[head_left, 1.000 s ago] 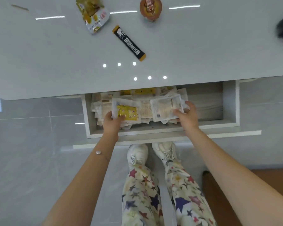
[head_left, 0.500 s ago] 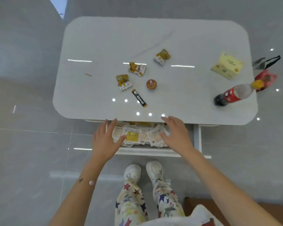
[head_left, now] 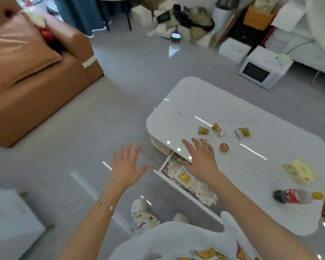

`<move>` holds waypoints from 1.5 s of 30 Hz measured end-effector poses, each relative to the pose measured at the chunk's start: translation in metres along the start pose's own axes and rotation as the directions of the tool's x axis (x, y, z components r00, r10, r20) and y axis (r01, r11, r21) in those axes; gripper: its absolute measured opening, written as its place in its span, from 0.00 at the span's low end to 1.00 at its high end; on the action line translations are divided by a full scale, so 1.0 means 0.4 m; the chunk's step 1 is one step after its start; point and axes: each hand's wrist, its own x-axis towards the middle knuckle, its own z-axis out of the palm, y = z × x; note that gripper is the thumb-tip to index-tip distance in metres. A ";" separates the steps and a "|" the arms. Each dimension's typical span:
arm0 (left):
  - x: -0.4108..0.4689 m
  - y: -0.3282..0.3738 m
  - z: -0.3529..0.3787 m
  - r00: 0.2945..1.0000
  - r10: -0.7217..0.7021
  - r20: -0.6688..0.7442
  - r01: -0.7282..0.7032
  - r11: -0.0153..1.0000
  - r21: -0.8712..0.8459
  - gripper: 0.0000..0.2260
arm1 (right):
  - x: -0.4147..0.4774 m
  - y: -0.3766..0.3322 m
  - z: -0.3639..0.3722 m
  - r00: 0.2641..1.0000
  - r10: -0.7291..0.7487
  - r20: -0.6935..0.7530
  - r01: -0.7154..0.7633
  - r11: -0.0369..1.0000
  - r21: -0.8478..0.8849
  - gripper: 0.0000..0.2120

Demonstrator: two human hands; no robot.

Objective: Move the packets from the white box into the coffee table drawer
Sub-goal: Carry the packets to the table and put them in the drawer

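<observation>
Glossy tabletop (head_left: 233,102) caps the open drawer (head_left: 176,187) of packets (head_left: 184,178); left hand (head_left: 127,167) and right hand (head_left: 201,160) hover, each grip released. Fetch more two-handed from what's probably the white box (head_left: 8,218).

The tabletop (head_left: 233,102) is finished in glossy white, and on it are seen yellow-and-white wrappers (head_left: 203,132), a pale yellow carton (head_left: 299,171) and a bottle (head_left: 296,196) marked by a red label and yellow cap. The packets (head_left: 202,190) in the white drawer (head_left: 178,187) are coloured cream, one being printed bright yellow. The floor (head_left: 120,94) is tiled in pale grey, the sofa (head_left: 26,72) at far left is covered in tan, and the near trousers (head_left: 143,220) are patterned with coloured stars on white.
</observation>
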 end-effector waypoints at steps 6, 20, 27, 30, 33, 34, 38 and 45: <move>-0.095 -0.303 -0.086 0.966 -0.243 -0.083 0.237 0.968 -0.076 0.42 | 0.103 -0.365 0.001 0.967 -0.245 0.065 0.250 0.966 -0.074 0.35; -0.264 -0.949 -0.221 0.769 -0.619 -0.159 0.576 0.779 -0.249 0.34 | 0.341 -1.138 0.098 0.821 -0.546 0.165 0.569 0.804 -0.171 0.36; -0.324 -1.161 -0.220 0.646 -0.760 -0.073 0.718 0.638 -0.278 0.35 | 0.438 -1.441 0.150 0.677 -0.690 0.257 0.733 0.664 -0.151 0.36; -0.340 -1.244 -0.219 0.565 -0.823 -0.063 0.774 0.554 -0.307 0.36 | 0.496 -1.572 0.170 0.605 -0.739 0.298 0.792 0.595 -0.134 0.35; -0.348 -1.331 -0.217 0.473 -0.880 -0.037 0.824 0.456 -0.337 0.36 | 0.557 -1.706 0.187 0.556 -0.762 0.332 0.824 0.558 -0.098 0.35; -0.348 -1.360 -0.219 0.450 -0.893 -0.017 0.836 0.428 -0.343 0.37 | 0.579 -1.749 0.192 0.535 -0.771 0.346 0.837 0.540 -0.090 0.35; -0.334 -1.471 -0.234 0.345 -0.936 0.076 0.874 0.291 -0.390 0.37 | 0.672 -1.927 0.210 0.421 -0.815 0.399 0.900 0.431 -0.068 0.35; -0.335 -1.581 -0.232 0.084 -0.984 0.155 0.883 0.002 -0.469 0.36 | 0.756 -2.251 0.247 0.201 -0.843 0.499 0.979 0.188 -0.078 0.35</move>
